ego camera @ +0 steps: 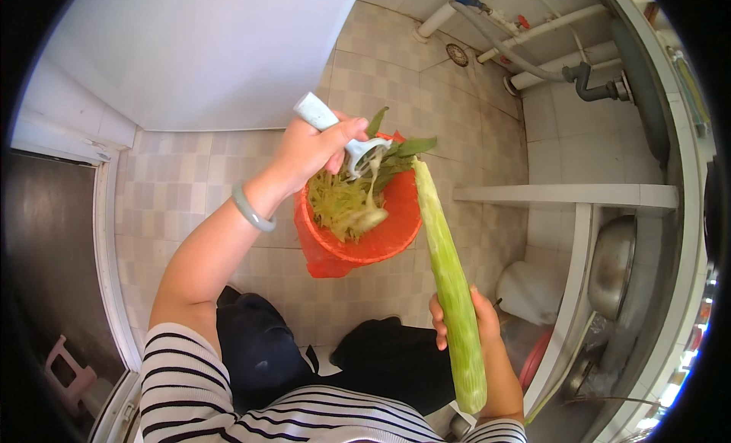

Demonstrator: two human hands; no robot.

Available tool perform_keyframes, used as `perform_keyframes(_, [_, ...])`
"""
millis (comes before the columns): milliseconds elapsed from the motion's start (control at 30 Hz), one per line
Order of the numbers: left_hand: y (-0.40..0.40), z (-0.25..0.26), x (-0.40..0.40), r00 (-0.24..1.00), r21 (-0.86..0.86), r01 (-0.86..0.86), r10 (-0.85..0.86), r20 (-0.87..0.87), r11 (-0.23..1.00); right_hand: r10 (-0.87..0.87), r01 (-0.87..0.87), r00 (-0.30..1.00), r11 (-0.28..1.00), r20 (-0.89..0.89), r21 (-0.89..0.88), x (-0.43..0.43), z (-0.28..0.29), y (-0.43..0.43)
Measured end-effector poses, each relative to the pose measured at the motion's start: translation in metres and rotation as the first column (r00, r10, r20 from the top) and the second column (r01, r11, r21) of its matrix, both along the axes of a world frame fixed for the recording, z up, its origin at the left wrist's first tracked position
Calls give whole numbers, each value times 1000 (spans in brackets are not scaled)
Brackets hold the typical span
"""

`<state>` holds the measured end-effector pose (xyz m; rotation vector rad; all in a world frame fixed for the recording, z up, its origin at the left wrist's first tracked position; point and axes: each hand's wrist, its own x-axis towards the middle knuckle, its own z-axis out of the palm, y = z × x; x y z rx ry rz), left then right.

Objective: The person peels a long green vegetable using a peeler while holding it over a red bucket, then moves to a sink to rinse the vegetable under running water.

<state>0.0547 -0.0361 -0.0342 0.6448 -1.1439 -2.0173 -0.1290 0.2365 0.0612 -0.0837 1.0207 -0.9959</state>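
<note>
My left hand [325,143], with a bangle on its wrist, grips a pale blue vegetable peeler [320,114] over a bin. Peel strips hang from the peeler's head. The bin [402,243] has a red plastic bag lining and holds yellow-green peelings [337,206] and green leaves [408,149]. My right hand [482,317] is closed around the lower part of a long, peeled, pale green stem vegetable, apparently celtuce [448,266]. The stem slants upward, its narrow top beside the bin's right rim. Peeler and stem are apart.
A large white panel [217,54] stands at the upper left, near a doorway with a pink plastic stool [71,374]. Pipes [548,29] and a floor drain [457,54] are at the upper right. Tiled shelving on the right holds a metal basin [614,266]; a white container [528,291] stands nearby.
</note>
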Motion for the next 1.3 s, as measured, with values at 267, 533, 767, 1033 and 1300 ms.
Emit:
perform_keyframes(267, [14, 32, -2, 979, -143, 52, -22, 204, 988, -43, 45, 995, 999, -92, 21, 8, -1, -33])
perform_keyframes(533, [55, 58, -18, 896, 135, 415, -379, -233, 900, 135, -173, 942, 980, -307, -101, 16, 1, -40])
perform_keyframes(767, [42, 38, -12, 916, 168, 378, -341, -211, 910, 206, -232, 933, 971, -294, -56, 14, 6, -29])
perform_keyframes(1033, [5, -2, -3, 984, 211, 81, -45, -172, 974, 165, -174, 981, 981, -106, -88, 10, 9, -4])
perform_keyframes(1300, [29, 40, -5, 930, 255, 275, -189, -317, 927, 42, -61, 983, 993, -178, -103, 13, -1, -18])
